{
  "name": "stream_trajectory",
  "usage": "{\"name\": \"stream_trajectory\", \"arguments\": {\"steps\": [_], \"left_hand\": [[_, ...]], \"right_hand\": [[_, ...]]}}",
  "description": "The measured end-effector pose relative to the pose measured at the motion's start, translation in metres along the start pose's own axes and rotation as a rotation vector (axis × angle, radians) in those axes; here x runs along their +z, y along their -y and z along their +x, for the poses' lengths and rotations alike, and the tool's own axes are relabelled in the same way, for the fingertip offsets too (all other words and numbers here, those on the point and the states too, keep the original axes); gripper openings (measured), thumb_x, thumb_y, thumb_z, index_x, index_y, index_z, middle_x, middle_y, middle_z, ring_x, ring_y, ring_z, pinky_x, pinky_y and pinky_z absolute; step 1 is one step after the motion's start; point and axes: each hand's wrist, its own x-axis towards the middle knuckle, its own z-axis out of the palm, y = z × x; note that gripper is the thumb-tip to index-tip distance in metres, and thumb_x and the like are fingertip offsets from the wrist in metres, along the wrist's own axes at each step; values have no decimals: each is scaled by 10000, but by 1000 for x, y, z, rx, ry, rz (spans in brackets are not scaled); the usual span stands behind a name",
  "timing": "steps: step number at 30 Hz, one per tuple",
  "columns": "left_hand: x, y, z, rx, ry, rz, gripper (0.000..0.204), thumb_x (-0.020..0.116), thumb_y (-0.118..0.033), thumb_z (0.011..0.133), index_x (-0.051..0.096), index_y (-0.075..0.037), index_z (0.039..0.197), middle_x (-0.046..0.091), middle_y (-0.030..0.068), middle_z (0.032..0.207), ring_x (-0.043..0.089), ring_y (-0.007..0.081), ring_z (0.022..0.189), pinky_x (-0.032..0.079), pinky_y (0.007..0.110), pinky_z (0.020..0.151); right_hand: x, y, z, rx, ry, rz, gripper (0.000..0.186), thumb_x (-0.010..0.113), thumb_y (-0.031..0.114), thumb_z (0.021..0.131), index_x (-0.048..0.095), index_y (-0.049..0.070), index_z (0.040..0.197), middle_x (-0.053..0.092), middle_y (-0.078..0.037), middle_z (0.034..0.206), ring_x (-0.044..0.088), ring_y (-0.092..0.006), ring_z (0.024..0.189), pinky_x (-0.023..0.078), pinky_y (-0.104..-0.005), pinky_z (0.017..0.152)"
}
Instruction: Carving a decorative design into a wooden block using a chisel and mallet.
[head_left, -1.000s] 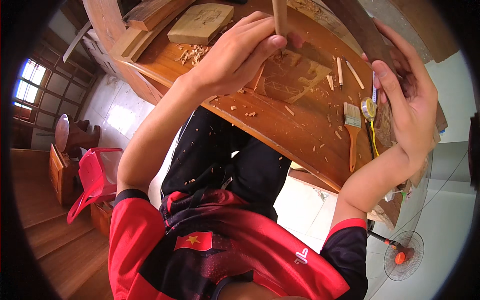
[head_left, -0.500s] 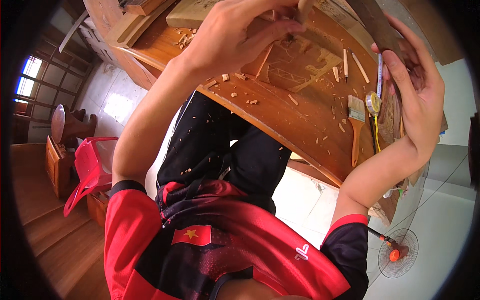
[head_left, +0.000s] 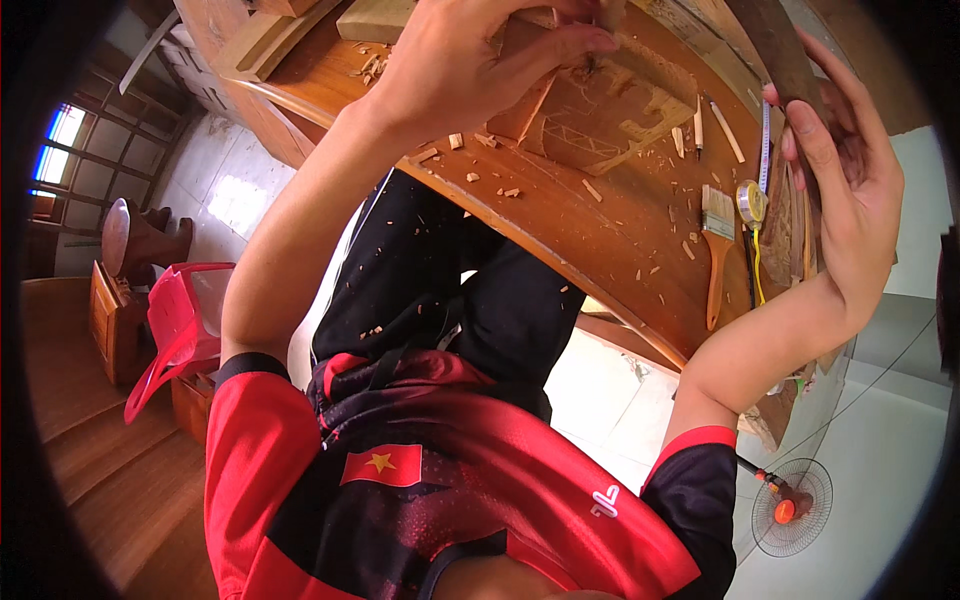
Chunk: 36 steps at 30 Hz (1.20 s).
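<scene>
My left hand [head_left: 470,65] is closed over the far side of the table, its fingertips at the top rim. They pinch what looks like a chisel [head_left: 608,14] with a pale handle, mostly cut off by the picture's edge. Beneath it lies a brown wooden board [head_left: 600,130] with lines and shapes carved into its face. On the right, my right hand [head_left: 850,170] is wrapped round a long dark wooden bar [head_left: 775,50], raised above the table's right side; its far end runs out of view.
Wood chips dot the brown table [head_left: 620,230]. Near my right arm lie a flat brush [head_left: 716,240], a tape measure [head_left: 750,203] and slim pale-handled tools [head_left: 726,132]. Wooden blocks [head_left: 375,20] stand at the far left. A pink chair [head_left: 185,320] and a fan [head_left: 790,508] are farther off.
My right hand and the dark bar have moved a little to the right. The left hand keeps its grip near the board, with less of the pale handle showing. The view has shifted slightly.
</scene>
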Motion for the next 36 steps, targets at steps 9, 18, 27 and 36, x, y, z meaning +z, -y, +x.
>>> {"name": "stream_trajectory", "arguments": {"steps": [9,18,27,36], "left_hand": [[-2,-2,3,16,52,40,254,770,-51,902,663,11,1124,731,146,1019,745,266,908,584,358,772],[-8,-7,16,25,184,138,264,722,-248,963,658,-29,1096,712,121,878,694,279,778,556,400,688],[-15,-10,36,-67,406,181,291,665,-309,1000,695,-66,1157,702,107,790,654,236,616,492,405,558],[-7,-7,34,15,348,82,281,685,-294,988,722,-70,1154,733,100,805,651,220,599,496,387,547]], "right_hand": [[-5,-2,-1,-26,28,-29,478,631,151,1031,540,35,1486,722,-85,1152,508,-22,758,362,-171,618],[2,7,-4,20,-50,-10,471,629,134,1030,538,22,1478,724,-103,1147,517,-40,768,375,-177,635],[-2,13,-4,0,-81,70,495,635,120,1028,500,-32,1479,722,-163,1161,554,-78,788,412,-184,643],[0,16,-31,60,-211,135,467,621,97,1034,501,-52,1461,692,-210,1132,577,-115,778,447,-218,625]]}}
